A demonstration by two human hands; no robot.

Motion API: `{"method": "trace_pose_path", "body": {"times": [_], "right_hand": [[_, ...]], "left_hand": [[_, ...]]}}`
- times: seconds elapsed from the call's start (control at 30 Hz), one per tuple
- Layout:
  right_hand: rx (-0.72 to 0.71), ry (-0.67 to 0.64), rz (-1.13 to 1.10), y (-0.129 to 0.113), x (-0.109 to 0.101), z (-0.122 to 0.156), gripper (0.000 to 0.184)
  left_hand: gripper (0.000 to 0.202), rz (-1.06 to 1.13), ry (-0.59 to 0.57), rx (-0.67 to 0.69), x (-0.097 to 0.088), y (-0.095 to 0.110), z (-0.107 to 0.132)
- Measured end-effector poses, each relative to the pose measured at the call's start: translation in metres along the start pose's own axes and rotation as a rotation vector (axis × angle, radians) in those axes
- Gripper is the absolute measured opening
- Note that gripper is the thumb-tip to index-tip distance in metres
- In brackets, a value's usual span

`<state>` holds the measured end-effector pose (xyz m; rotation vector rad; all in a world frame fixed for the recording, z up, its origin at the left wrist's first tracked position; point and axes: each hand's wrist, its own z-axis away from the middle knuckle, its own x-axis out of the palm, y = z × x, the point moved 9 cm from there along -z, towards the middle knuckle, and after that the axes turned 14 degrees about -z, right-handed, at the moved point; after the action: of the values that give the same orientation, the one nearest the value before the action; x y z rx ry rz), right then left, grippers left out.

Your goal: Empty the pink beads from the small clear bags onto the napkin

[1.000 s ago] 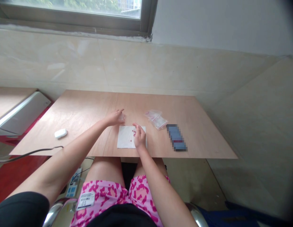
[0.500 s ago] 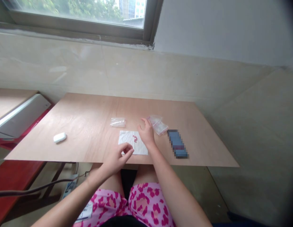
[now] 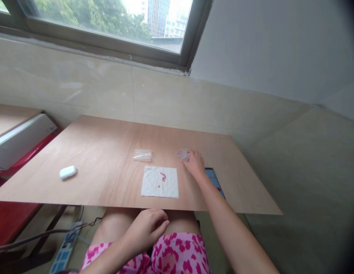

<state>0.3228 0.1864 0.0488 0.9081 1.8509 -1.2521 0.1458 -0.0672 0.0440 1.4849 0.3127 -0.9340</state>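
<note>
On the plywood table [image 3: 102,160], a small clear bag [image 3: 183,154] is touched by the half-open right hand [image 3: 195,164], and the curled left hand [image 3: 146,228] is held by the lap, its grip not seen.

i've got a wide run of plywood tabletop [image 3: 102,140] between the white case [image 3: 68,172] and the paper napkin [image 3: 159,182], but my right hand [image 3: 195,164] is tight against the plastic bag [image 3: 183,154], with the phone [image 3: 211,176] just beside it

Right hand [image 3: 195,165] on clear plastic bag [image 3: 183,154] — left hand [image 3: 146,228] on thigh [image 3: 116,219]
</note>
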Motion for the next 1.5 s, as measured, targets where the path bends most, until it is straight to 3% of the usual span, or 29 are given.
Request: {"method": "trace_pose_path", "body": {"times": [0.17, 0.3, 0.43, 0.5, 0.57, 0.67, 0.77, 0.83, 1.03, 1.13, 1.27, 1.5], "right_hand": [[-0.064, 0.001, -0.187, -0.024, -0.022, 0.003, 0.027], [-0.14, -0.064, -0.477, -0.064, -0.046, 0.019, 0.026], [-0.125, -0.21, -0.792, -0.116, -0.064, 0.062, 0.032], [-0.111, -0.313, -0.927, -0.141, -0.063, 0.093, 0.04], [-0.097, -0.405, -1.008, -0.156, -0.055, 0.124, 0.049], [0.016, -0.459, -1.124, -0.15, -0.029, 0.158, 0.063], [0.246, -0.434, -1.361, -0.124, 0.002, 0.175, 0.091], [0.374, -0.394, -1.47, -0.107, 0.016, 0.18, 0.1], [0.556, -0.479, -1.534, -0.094, 0.034, 0.182, 0.055], [0.549, -0.461, -1.469, -0.089, 0.032, 0.177, 0.05], [0.554, -0.536, -1.446, -0.09, 0.031, 0.177, 0.049], [0.384, -0.753, -1.486, -0.119, 0.021, 0.182, 0.032]], "left_hand": [[0.022, 0.153, 0.05, -0.054, -0.009, -0.014, -0.001], [0.035, 0.559, 0.086, -0.162, -0.009, -0.037, -0.01], [0.061, 1.09, 0.04, -0.361, 0.003, -0.056, -0.011], [0.068, 1.293, 0.012, -0.391, 0.004, -0.054, -0.009], [0.061, 1.366, 0.068, -0.361, -0.004, -0.054, -0.008], [0.049, 1.311, 0.211, -0.323, -0.016, -0.063, -0.007], [0.052, 1.211, 0.243, -0.303, -0.019, -0.071, -0.008], [0.057, 1.1, 0.247, -0.283, -0.021, -0.075, -0.009], [0.065, 0.872, 0.263, -0.215, -0.029, -0.078, -0.014], [0.063, 0.828, 0.256, -0.223, -0.029, -0.08, -0.018], [0.063, 0.793, 0.321, -0.259, -0.035, -0.086, -0.02], [0.05, 0.724, 0.345, -0.281, -0.038, -0.092, -0.02]]}}
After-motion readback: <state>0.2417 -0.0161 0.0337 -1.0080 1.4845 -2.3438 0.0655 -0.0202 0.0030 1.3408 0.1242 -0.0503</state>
